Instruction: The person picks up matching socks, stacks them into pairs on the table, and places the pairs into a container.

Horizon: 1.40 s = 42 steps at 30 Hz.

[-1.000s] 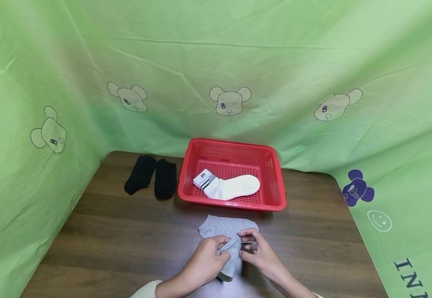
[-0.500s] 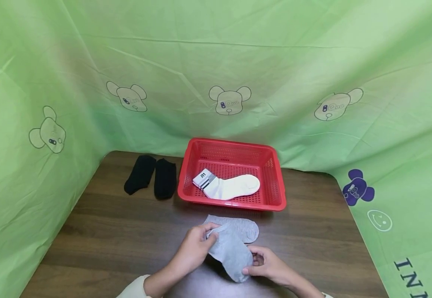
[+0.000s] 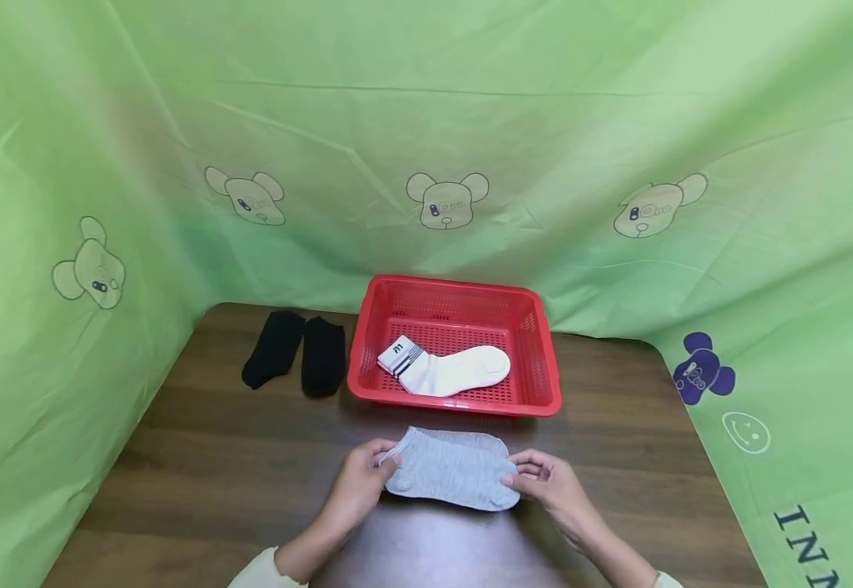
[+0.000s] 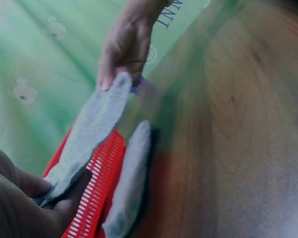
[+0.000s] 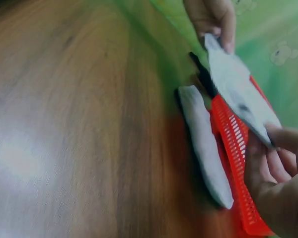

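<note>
A grey ankle sock (image 3: 448, 474) is stretched lengthwise between both hands. Its opening end is pinched by my left hand (image 3: 356, 483), while my right hand (image 3: 555, 494) pinches the toe end. Just beyond it, a second grey sock (image 3: 474, 439) lies flat on the table, mostly covered in the head view. Both wrist views show a gap between the held sock (image 4: 89, 131) and the lying sock (image 5: 206, 148), so the held one is in the air.
A red perforated basket (image 3: 456, 407) stands behind the grey socks, with a white striped sock (image 3: 463, 371) inside. Left of it lie two black socks, one angled (image 3: 274, 347) and one straighter (image 3: 323, 359). A green printed curtain (image 3: 338, 147) encloses the table (image 3: 198, 482).
The held grey sock has been spread out and turned level over the other one. My left hand has moved left, and my right hand has shifted right to the toe end.
</note>
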Each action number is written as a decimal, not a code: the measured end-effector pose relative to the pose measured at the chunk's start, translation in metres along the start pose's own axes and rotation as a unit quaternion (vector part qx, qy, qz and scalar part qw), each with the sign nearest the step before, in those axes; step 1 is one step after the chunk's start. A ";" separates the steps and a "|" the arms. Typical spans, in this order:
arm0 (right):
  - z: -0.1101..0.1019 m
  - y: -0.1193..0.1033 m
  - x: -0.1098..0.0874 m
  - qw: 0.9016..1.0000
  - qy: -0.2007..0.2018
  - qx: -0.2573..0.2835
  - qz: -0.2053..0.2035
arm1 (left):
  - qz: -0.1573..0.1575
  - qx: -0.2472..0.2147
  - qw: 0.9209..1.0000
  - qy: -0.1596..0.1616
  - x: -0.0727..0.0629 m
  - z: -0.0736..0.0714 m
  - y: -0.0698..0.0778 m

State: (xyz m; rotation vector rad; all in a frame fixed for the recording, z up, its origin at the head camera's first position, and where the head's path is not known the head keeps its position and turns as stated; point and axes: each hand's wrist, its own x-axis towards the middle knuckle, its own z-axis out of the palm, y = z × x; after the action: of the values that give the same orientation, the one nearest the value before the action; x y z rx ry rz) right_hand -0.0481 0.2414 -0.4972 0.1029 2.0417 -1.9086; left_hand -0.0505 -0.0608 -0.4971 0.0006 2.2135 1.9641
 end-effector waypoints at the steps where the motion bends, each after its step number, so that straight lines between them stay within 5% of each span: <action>1: 0.001 -0.001 0.002 1.000 0.019 0.009 0.011 | -0.004 -0.006 1.000 0.000 0.001 0.000 -0.002; 9: 0.007 -0.003 0.021 0.993 0.110 0.038 0.030 | -0.028 0.009 0.999 0.015 0.009 0.004 -0.015; 15: 0.007 -0.002 0.032 0.991 0.129 0.010 0.029 | -0.027 0.029 0.999 0.023 0.015 0.006 -0.029; 22: 0.009 0.004 0.043 0.990 0.139 -0.027 0.014 | -0.010 0.103 0.993 0.052 0.019 0.006 -0.027; 34: 0.012 0.017 0.051 0.981 0.165 -0.100 -0.037 | 0.055 0.254 0.961 0.098 0.030 0.014 -0.029; 42: 0.011 0.029 0.054 0.963 0.189 -0.181 -0.058 | 0.104 0.360 0.920 0.117 0.032 0.019 -0.040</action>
State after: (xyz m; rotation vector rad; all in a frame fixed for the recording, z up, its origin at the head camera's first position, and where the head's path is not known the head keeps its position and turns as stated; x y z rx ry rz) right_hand -0.0884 0.2240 -0.5409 0.2811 2.6720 -1.6390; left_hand -0.0742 -0.0431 -0.5425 0.1077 3.0766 1.1501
